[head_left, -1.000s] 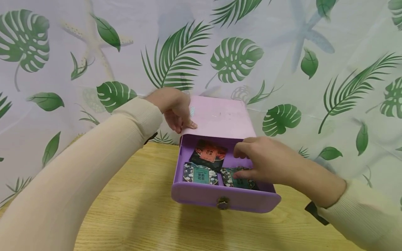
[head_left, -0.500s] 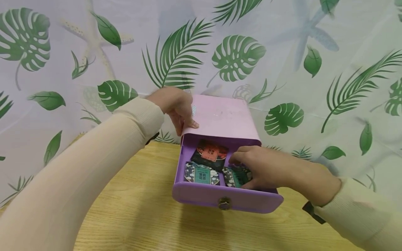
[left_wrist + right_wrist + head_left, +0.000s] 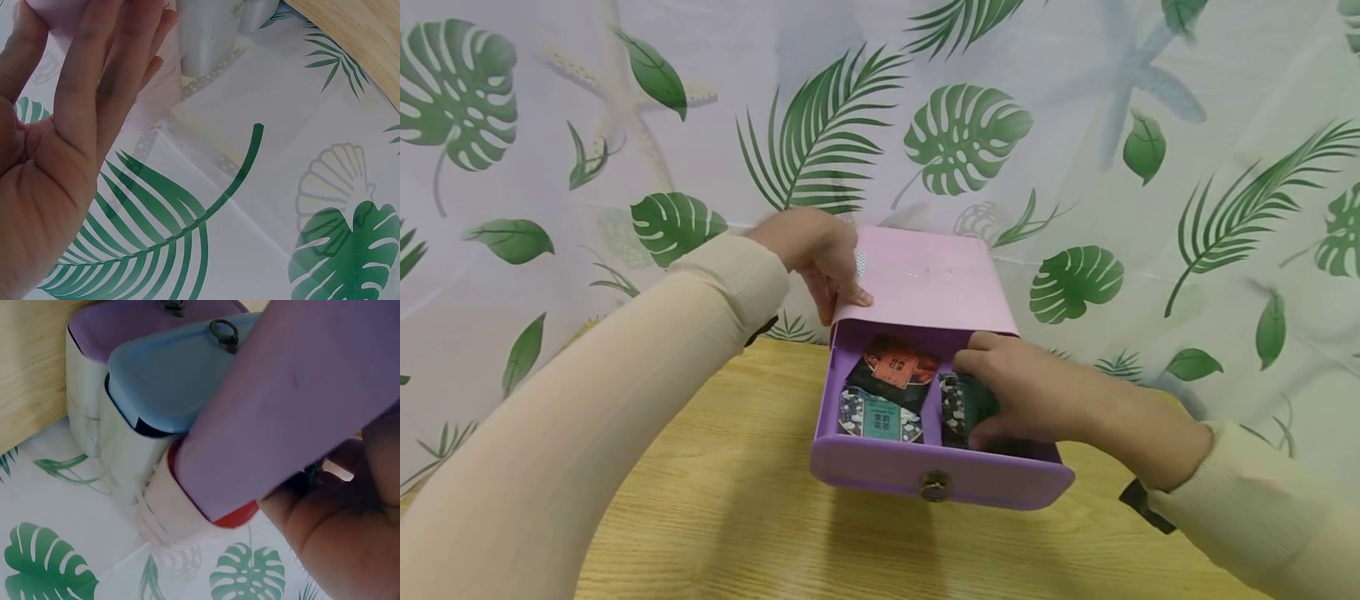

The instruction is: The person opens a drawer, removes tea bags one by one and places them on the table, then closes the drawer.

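A pink drawer box (image 3: 932, 279) has its purple drawer (image 3: 872, 460) pulled out, with a round metal knob (image 3: 935, 486) on the front. My left hand (image 3: 829, 260) holds the box's near left corner, thumb on top, fingers down the side. Inside the drawer my right hand (image 3: 1026, 387) pinches a dark floral tea packet (image 3: 957, 408) between thumb and fingers; the hand covers much of it. Left of it lie a green-labelled tea packet (image 3: 880, 415) and, behind that, a black tea packet (image 3: 895, 371) with an orange-red label.
The right wrist view shows a blue drawer front (image 3: 169, 369) and another purple drawer front (image 3: 144, 322) in the same stack, each with a metal ring pull. A wooden table (image 3: 752, 500) lies in front. Leaf-patterned cloth (image 3: 962, 142) hangs behind the box.
My right hand has closed on the right-hand tea packet, which has turned and shifted slightly away from the green-labelled one. The left hand stays on the box corner.
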`<move>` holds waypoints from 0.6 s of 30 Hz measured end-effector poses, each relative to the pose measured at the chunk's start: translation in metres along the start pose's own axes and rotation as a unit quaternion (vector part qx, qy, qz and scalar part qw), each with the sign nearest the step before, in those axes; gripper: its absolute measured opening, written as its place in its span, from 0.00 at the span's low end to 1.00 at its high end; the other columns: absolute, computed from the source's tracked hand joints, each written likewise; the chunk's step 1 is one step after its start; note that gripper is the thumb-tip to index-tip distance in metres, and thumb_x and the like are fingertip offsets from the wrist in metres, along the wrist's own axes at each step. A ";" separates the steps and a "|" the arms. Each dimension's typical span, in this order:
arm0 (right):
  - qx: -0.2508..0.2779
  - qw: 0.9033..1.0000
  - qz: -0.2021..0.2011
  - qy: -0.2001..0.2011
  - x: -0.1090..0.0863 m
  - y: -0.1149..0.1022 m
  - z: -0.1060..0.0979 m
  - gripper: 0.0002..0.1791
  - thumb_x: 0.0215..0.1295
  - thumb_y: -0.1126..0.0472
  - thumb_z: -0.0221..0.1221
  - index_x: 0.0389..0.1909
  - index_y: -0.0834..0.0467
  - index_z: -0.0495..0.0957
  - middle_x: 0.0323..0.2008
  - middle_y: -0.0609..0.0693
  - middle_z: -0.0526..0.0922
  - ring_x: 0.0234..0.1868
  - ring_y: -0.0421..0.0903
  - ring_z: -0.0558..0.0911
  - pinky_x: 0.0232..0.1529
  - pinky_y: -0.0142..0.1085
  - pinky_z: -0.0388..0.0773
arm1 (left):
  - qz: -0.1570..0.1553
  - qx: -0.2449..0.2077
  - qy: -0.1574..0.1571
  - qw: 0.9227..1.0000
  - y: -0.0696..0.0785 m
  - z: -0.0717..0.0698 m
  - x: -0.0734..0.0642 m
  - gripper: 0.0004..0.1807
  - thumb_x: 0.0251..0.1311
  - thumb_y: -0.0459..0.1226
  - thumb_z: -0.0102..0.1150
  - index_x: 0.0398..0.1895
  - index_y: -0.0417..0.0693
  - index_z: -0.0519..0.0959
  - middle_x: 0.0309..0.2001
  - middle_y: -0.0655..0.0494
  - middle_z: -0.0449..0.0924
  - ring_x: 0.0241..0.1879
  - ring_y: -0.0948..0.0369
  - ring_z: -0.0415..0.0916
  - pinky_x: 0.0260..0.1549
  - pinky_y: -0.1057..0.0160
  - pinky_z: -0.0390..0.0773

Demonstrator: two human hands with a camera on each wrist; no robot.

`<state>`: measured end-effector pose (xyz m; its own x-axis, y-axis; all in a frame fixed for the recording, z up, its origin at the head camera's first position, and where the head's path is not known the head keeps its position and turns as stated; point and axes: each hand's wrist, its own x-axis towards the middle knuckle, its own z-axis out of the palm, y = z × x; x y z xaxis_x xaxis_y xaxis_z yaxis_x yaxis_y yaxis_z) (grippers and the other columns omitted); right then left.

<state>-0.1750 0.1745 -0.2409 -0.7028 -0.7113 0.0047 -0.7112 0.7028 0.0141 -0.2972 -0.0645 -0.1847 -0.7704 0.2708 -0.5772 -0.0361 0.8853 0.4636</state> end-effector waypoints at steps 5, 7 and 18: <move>0.010 1.000 -0.017 0.006 -0.001 0.001 -0.008 0.18 0.57 0.59 0.73 0.44 0.59 0.78 0.36 0.45 0.81 0.37 0.40 0.78 0.41 0.40 0.79 | -0.004 0.001 0.001 1.000 0.002 -0.001 -0.001 0.36 0.65 0.43 0.63 0.65 0.28 0.59 0.53 0.33 0.81 0.46 0.50 0.87 0.62 0.57 0.74; 0.017 1.000 -0.019 0.000 -0.002 0.002 -0.010 0.13 0.62 0.64 0.68 0.45 0.60 0.77 0.36 0.45 0.83 0.38 0.40 0.80 0.41 0.40 0.80 | -0.003 -0.002 0.001 1.000 0.002 -0.001 -0.001 0.36 0.65 0.43 0.63 0.65 0.28 0.60 0.53 0.33 0.81 0.45 0.50 0.87 0.61 0.57 0.75; 0.002 0.999 0.021 0.032 -0.003 -0.001 -0.020 0.06 0.59 0.67 0.67 0.36 0.56 0.83 0.28 0.42 0.81 0.27 0.38 0.74 0.30 0.35 0.75 | -0.004 -0.008 0.002 1.000 0.001 0.000 -0.001 0.37 0.64 0.43 0.63 0.65 0.28 0.59 0.52 0.33 0.82 0.46 0.50 0.87 0.58 0.57 0.78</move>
<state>-0.1717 0.1756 -0.2205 -0.7300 -0.6800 0.0689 -0.6811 0.7321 0.0084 -0.2964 -0.0638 -0.1836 -0.7729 0.2622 -0.5778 -0.0525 0.8811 0.4701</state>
